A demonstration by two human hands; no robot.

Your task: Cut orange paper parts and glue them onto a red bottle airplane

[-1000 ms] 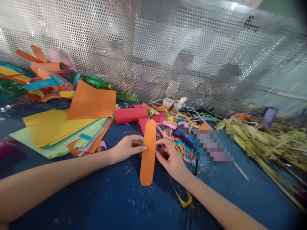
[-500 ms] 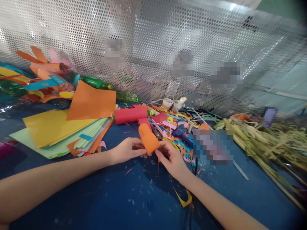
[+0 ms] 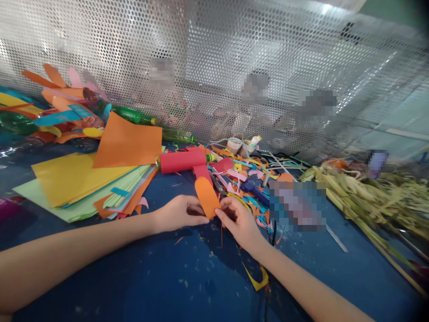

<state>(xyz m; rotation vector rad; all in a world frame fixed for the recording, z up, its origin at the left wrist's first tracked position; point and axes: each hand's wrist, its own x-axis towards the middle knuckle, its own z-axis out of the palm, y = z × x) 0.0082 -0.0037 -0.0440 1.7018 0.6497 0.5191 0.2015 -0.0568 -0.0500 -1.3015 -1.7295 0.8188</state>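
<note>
So both hands are on the orange paper strip (image 3: 208, 197), held just above the blue table (image 3: 150, 281) between them. Right hand (image 3: 239, 223) has its thumb pinched on the lower right corner, and left hand (image 3: 181, 213) has its thumb at the bottom edge, with fingers going out of sight behind the paper. The hands are close but not touching, as far as I can see. Elbow room is mostly on the person's own side, between the forearms, with just a curved yellow offcut (image 3: 258, 282) beside the right one. Forward is tight: the strip's rounded top edge overlaps the red paper from my angle, the red-wrapped bottle (image 3: 183, 161) sits right behind, scraps (image 3: 246, 173) crowd up to the right hand, and the paper stack (image 3: 83, 179) sits beyond the left forearm. A second ago the strip stood full length between the hands; now it's way shorter, looks folded over, and leans up and left. Bottle and stack haven't budged.
</note>
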